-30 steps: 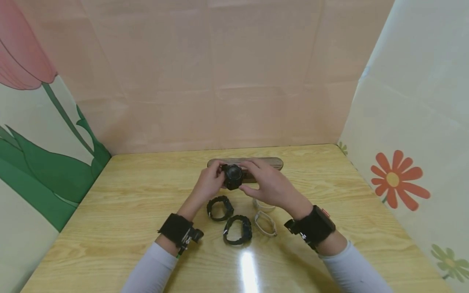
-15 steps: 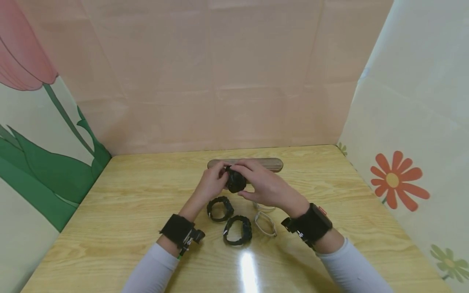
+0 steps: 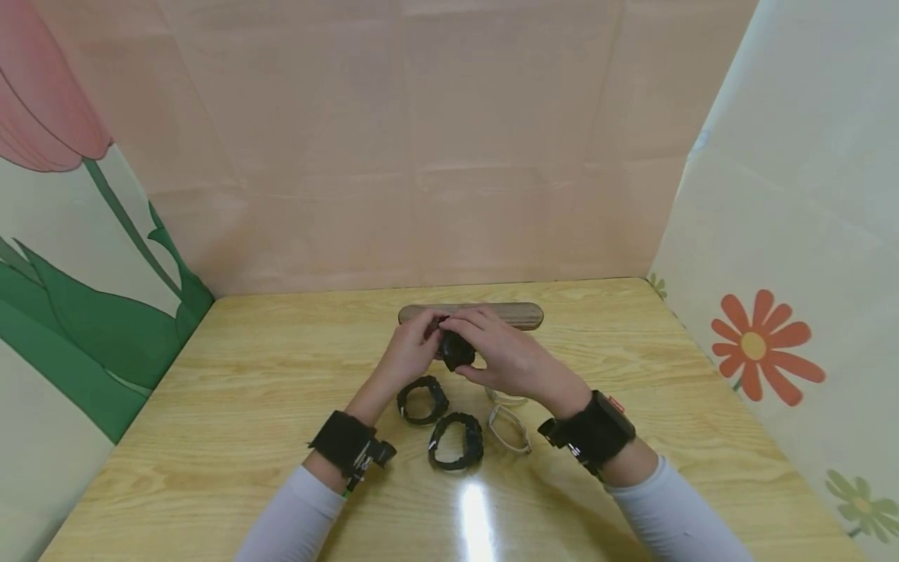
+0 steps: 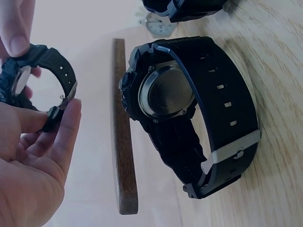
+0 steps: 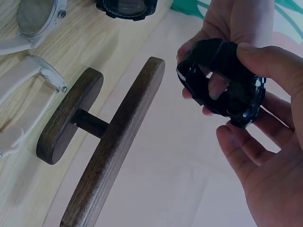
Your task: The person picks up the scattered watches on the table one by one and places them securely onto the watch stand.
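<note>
Above the wooden stand (image 3: pixel 520 315), both hands hold a black wristwatch (image 3: pixel 458 351) with its strap looped. My left hand (image 3: pixel 407 347) grips the strap near its buckle, as the left wrist view shows, where the metal case back of the held watch (image 4: pixel 21 80) is partly visible. With thumb and fingers, my right hand (image 3: pixel 516 355) grips the watch case; its thumb lies on the watch (image 5: pixel 222 52) in the right wrist view. Nearer my arms, two more black watches stand on their sides, the left watch (image 3: pixel 421 400) and the front watch (image 3: pixel 456 442).
Right of the black watches lie a pale watch (image 3: pixel 509 429) and a second pale watch (image 3: pixel 507 396), partly hidden by my right hand. The wooden stand's top bar (image 5: pixel 118 137) joins its base (image 5: pixel 71 116) by a short dark post. A pink backdrop (image 3: pixel 449 156) hangs behind the table.
The held watch has turned, so its round face no longer points toward the head camera, and it has shifted slightly right. Both hands have drawn closer together around it. The watches on the table have stayed put.
</note>
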Action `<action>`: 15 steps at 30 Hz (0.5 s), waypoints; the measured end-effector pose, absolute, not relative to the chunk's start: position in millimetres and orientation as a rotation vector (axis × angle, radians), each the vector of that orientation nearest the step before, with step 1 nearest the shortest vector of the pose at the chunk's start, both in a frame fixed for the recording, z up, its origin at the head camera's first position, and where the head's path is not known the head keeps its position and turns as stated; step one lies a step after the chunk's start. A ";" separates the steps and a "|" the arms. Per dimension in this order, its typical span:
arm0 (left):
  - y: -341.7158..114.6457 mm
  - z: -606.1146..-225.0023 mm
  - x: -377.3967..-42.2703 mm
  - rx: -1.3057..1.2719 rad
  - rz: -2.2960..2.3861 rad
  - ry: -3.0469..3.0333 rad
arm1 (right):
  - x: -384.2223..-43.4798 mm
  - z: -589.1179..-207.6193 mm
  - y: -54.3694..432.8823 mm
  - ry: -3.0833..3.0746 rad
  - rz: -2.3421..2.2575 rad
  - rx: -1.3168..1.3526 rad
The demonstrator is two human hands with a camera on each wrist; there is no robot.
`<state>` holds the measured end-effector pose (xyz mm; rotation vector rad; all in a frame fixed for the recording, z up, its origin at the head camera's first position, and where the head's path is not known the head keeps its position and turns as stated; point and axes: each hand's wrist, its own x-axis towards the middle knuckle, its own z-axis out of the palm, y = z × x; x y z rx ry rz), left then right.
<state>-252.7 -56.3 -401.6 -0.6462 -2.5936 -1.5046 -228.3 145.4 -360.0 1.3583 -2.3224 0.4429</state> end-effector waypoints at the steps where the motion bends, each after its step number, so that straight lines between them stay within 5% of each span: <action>1: -56.1 -401.4 -252.5 -0.650 -1.513 -2.587 | -228.2 -360.1 145.3 -2.317 0.441 1.358; 15: -59.7 -399.9 -254.4 -0.687 -1.567 -2.581 | -230.6 -359.8 151.0 -2.257 0.456 1.362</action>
